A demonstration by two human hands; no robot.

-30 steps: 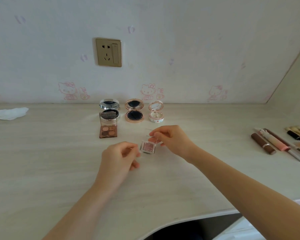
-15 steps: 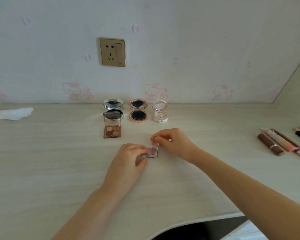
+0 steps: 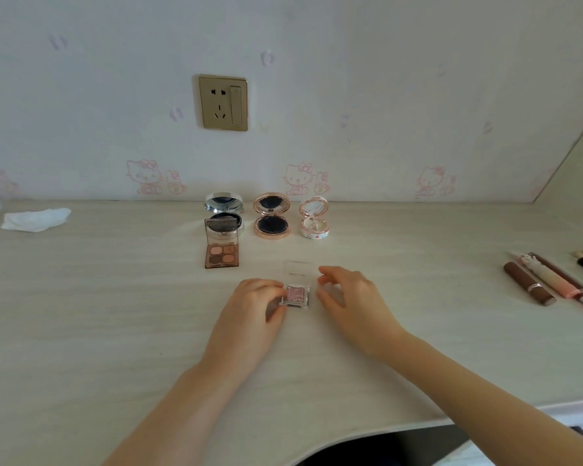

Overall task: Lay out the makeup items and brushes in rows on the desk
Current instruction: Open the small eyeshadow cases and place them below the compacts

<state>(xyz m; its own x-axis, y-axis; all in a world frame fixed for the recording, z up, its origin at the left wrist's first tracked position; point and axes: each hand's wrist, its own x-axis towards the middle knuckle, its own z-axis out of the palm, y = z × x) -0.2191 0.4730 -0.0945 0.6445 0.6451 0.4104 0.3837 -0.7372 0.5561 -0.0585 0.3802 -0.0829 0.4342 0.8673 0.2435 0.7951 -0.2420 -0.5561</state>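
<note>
Small pink glitter eyeshadow pan point(image 3: 296, 294) sits open mid-desk point(image 3: 115, 314), clear lid flipped up. Left hand point(image 3: 249, 317) pinches its left edge; right hand point(image 3: 350, 299) hovers just beside it, fingers loosely curled, holding nothing. Three open compacts point(image 3: 271, 215) line the back edge, four-shade palette point(image 3: 221, 250) in front.

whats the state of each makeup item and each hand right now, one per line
pink glitter eyeshadow: open, flat on desk
left hand: pinching its left edge
right hand: open, beside it
four-pan palette: open
silver compact: open
rose gold compact: open
white compact: open
brown lipstick tube: capped, lying down
</note>
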